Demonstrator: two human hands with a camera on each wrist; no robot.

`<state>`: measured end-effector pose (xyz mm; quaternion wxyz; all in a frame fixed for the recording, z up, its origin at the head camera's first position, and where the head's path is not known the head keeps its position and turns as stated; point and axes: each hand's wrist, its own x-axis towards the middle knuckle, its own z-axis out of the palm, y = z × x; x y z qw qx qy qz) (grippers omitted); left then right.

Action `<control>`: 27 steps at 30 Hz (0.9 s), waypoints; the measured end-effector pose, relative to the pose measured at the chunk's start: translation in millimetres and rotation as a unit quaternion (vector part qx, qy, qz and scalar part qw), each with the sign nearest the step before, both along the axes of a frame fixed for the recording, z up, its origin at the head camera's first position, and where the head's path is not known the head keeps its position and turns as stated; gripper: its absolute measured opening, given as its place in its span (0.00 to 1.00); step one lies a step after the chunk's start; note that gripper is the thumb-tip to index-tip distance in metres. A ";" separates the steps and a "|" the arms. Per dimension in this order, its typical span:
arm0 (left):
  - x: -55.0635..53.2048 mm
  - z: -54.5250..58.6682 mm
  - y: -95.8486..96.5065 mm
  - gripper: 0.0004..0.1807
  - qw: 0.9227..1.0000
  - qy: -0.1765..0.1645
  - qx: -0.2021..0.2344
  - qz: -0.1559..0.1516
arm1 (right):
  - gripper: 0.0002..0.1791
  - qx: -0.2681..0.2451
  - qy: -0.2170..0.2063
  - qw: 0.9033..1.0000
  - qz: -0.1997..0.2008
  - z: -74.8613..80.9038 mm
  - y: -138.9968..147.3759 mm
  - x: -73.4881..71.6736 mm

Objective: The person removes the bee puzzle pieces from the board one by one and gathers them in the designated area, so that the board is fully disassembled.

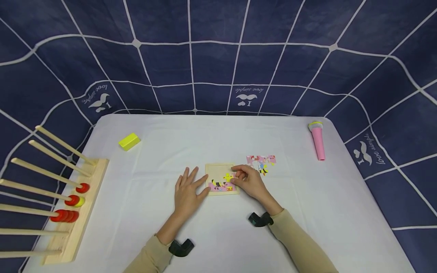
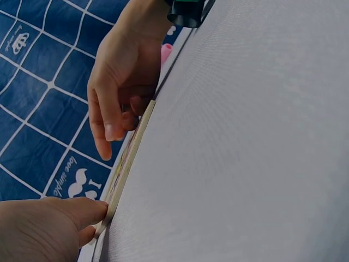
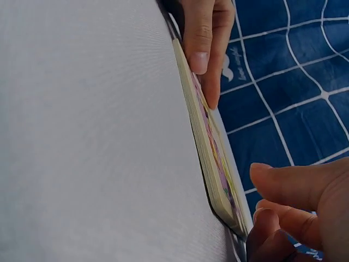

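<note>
Left hand (image 1: 189, 189), just left of frame centre: fingers spread and straight, thumb and forefinger touching the left side of a shallow wooden tray (image 1: 218, 169). Right hand (image 1: 250, 184) over the tray's right side: thumb and forefinger parted, other fingers curled under; cannot tell whether gripping a piece.

Tray flat on the white surface (image 1: 164, 140), a little below frame centre. Inside: pink puzzle pieces (image 1: 222, 186) along the lower part, with bee and honey-pot artwork; a yellow flower shape (image 1: 228, 177) above these, close to the right fingertips. Bare wood in the upper part.

Just right of the tray and beyond the right hand: loose picture pieces (image 1: 261, 159) in a cluster. Farther out, upper left: yellow block (image 1: 129, 141). Upper right: pink toy microphone (image 1: 318, 142). Left edge: wooden peg rack (image 1: 75, 235), with red beads (image 1: 60, 215) and one yellow bead (image 1: 80, 202) on three middle pegs.
</note>
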<state>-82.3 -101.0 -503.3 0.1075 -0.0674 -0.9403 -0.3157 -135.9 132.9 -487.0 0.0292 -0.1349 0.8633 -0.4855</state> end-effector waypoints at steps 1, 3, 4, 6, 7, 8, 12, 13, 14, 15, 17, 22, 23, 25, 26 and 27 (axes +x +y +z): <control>0.3 0.0 0.1 0.24 1.000 0.000 0.000 0.000 | 0.19 0.002 0.002 1.000 0.001 -1.0 0.3 -0.1; 0.9 0.0 0.3 0.24 1.000 -0.001 0.000 0.000 | 0.19 0.005 0.008 1.000 0.003 -3.0 0.5 -0.5; 1.2 0.0 0.3 0.24 1.000 -0.002 0.000 0.000 | 0.19 0.006 0.011 1.000 0.004 -3.7 0.4 -0.6; 1.5 0.5 0.5 0.24 1.000 0.001 -0.001 0.000 | 0.18 0.012 0.021 1.000 0.007 -5.4 0.3 -1.1; 1.4 0.4 0.4 0.24 1.000 0.002 -0.001 0.001 | 0.18 0.014 0.026 1.000 0.008 -5.7 -0.1 -1.3; 1.2 0.4 0.3 0.24 1.000 0.004 -0.001 0.001 | 0.18 0.017 0.030 0.999 0.010 -6.2 -0.4 -1.5; 0.5 0.4 -0.1 0.24 1.000 0.014 -0.001 0.003 | 0.16 0.030 0.041 0.999 0.011 -6.1 -2.0 -1.8; 0.3 0.3 -0.2 0.24 1.000 0.014 0.000 0.003 | 0.16 0.033 0.042 0.999 0.011 -6.2 -2.2 -1.8; 0.1 0.2 -0.2 0.24 1.000 0.014 0.001 0.003 | 0.15 0.035 0.044 0.998 0.012 -6.2 -2.4 -1.9; 0.0 0.2 -0.2 0.24 1.000 0.014 0.002 0.003 | 0.15 0.037 0.046 0.998 0.012 -6.0 -2.6 -1.9; -0.4 0.2 -0.2 0.23 1.000 0.012 0.003 0.002 | 0.14 0.040 0.049 0.998 0.015 -5.7 -2.7 -1.9; -0.7 0.6 0.2 0.24 1.000 0.008 0.005 -0.001 | 0.14 0.046 0.056 0.997 0.020 -5.7 -2.9 -1.6; -0.7 0.7 0.3 0.24 1.000 0.007 0.004 -0.001 | 0.14 0.048 0.057 0.997 0.020 -5.5 -3.0 -1.4; -0.6 0.9 0.5 0.24 1.000 0.003 0.004 -0.002 | 0.14 0.048 0.057 0.997 0.018 -5.2 -3.3 -1.0; -0.6 1.0 0.7 0.24 1.000 0.001 0.004 -0.002 | 0.14 0.048 0.056 0.997 0.017 -5.5 -3.4 -1.0; -0.6 1.0 0.8 0.24 1.000 0.001 0.004 -0.001 | 0.14 0.048 0.054 0.997 0.016 -5.5 -3.4 -1.0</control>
